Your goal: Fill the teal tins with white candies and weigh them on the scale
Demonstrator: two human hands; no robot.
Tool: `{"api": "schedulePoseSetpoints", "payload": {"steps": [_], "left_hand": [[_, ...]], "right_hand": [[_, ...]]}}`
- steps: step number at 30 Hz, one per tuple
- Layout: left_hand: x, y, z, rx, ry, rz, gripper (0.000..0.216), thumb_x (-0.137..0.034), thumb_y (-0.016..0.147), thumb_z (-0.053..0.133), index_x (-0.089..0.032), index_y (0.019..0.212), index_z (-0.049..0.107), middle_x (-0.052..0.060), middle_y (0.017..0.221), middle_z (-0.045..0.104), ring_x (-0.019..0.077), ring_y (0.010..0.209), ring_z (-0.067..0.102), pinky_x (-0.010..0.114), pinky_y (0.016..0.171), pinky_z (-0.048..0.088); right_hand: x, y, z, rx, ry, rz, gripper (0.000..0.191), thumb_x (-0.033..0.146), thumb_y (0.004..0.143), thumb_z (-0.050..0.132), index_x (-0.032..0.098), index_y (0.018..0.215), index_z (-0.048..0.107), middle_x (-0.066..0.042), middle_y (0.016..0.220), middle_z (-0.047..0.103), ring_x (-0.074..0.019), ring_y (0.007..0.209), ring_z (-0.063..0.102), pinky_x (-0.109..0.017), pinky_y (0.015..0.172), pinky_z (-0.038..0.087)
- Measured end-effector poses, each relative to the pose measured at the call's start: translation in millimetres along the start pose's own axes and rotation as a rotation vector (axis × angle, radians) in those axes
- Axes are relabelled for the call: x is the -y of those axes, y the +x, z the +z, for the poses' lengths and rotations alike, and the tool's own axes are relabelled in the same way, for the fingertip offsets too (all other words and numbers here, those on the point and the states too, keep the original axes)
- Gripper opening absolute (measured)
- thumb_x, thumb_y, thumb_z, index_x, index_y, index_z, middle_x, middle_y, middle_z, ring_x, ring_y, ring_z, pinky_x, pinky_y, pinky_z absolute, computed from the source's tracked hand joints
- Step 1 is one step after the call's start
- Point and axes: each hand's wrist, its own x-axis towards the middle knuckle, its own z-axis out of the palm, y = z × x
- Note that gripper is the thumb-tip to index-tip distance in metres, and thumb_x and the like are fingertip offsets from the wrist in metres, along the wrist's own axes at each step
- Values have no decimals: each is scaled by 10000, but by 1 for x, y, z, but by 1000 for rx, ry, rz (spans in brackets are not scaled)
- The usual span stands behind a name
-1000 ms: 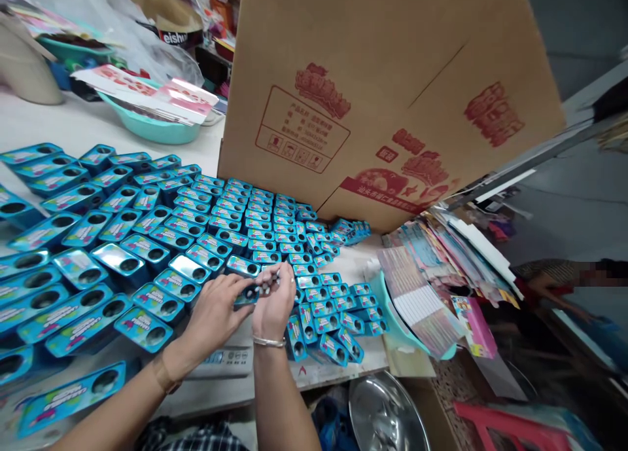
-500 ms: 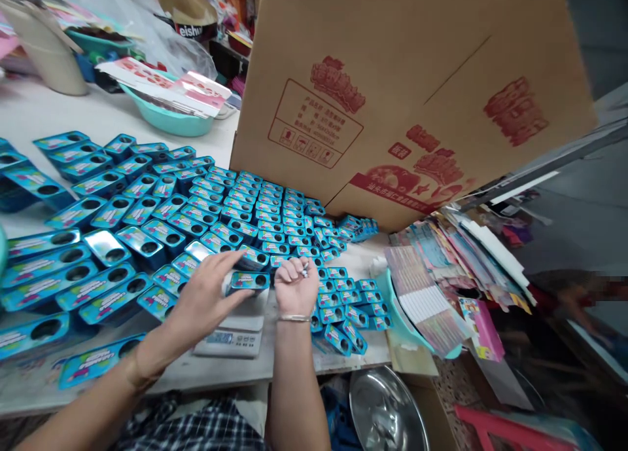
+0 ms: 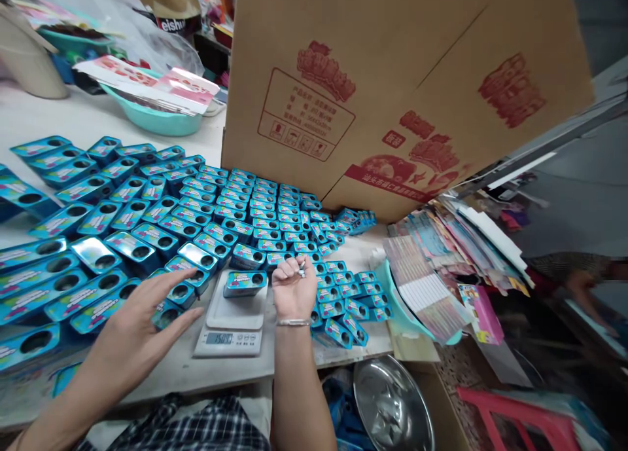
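A blue tin [image 3: 245, 282] with a round hole in its top rests on the pan of a white digital scale [image 3: 234, 315], whose display is lit. To the left of the scale, my left hand [image 3: 140, 317] is open, thumb and fingers spread, with nothing in it. My right hand [image 3: 295, 287] is just right of the tin, palm up, its fingers curled around a few small white pellets [image 3: 302, 270]. What else lies in the palm is hidden. Many similar blue tins [image 3: 164, 209] stand in rows around the scale and both hands.
A large cardboard box [image 3: 392, 91] stands behind the tins. Turquoise basins hold cards at the back left [image 3: 152, 114] and right [image 3: 392, 294]. Stacked printed sheets [image 3: 456, 241] lie at right. Below the table edge are a metal bowl [image 3: 392, 405] and a red stool [image 3: 515, 412].
My left hand has let go of the blue tin and drawn back to the left, leaving it on the scale. My right hand stays nearly in place, still curled around the pellets.
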Motion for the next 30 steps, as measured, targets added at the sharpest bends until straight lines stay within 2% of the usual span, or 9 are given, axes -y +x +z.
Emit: {"api": "schedulePoseSetpoints", "payload": {"steps": [4, 8, 13, 20, 25, 30], "left_hand": [[-2, 5, 12, 41, -32, 65, 533, -584, 883, 570, -334, 1349, 501, 33, 1323, 602, 273, 1243, 556, 471, 1074, 454], [0, 10, 21, 50, -24, 86, 544, -580, 885, 572, -321, 1357, 499, 34, 1316, 613, 269, 1228, 570, 446, 1069, 455], [0, 16, 33, 92, -26, 112, 556, -572, 892, 563, -305, 1374, 489, 48, 1329, 612, 264, 1223, 575, 431, 1050, 469], [-9, 34, 66, 137, 7, 173, 558, -497, 902, 565, -237, 1388, 480, 109, 1348, 592, 302, 1259, 528, 486, 1051, 453], [-17, 45, 87, 150, -10, 191, 491, -409, 885, 594, -245, 1342, 516, 100, 1284, 623, 294, 1204, 553, 485, 1011, 472], [-19, 48, 95, 166, -17, 184, 455, -371, 872, 609, -236, 1302, 549, 94, 1232, 638, 283, 1151, 567, 460, 970, 489]], "right_hand": [[-5, 0, 5, -13, -33, -11, 242, 327, 894, 521, 226, 697, 423, 89, 576, 322, -85, 496, 335, -194, 483, 332], [-5, 0, 6, -35, -11, 0, 244, 324, 911, 486, 218, 698, 434, 79, 599, 353, -78, 508, 354, -189, 487, 338], [-7, 2, 6, -18, -107, -44, 257, 363, 901, 503, 228, 692, 440, 72, 611, 384, -87, 511, 363, -213, 496, 377], [-19, -1, 12, -125, -39, -66, 254, 362, 899, 520, 226, 689, 479, 61, 621, 473, -95, 599, 527, -280, 694, 539], [-27, -4, 12, -123, -126, -173, 263, 367, 870, 557, 224, 659, 488, 52, 627, 512, -100, 632, 558, -302, 778, 555], [-31, -5, 11, -85, -191, -249, 236, 327, 846, 575, 222, 649, 498, 54, 638, 531, -98, 662, 565, -304, 847, 539]]}}
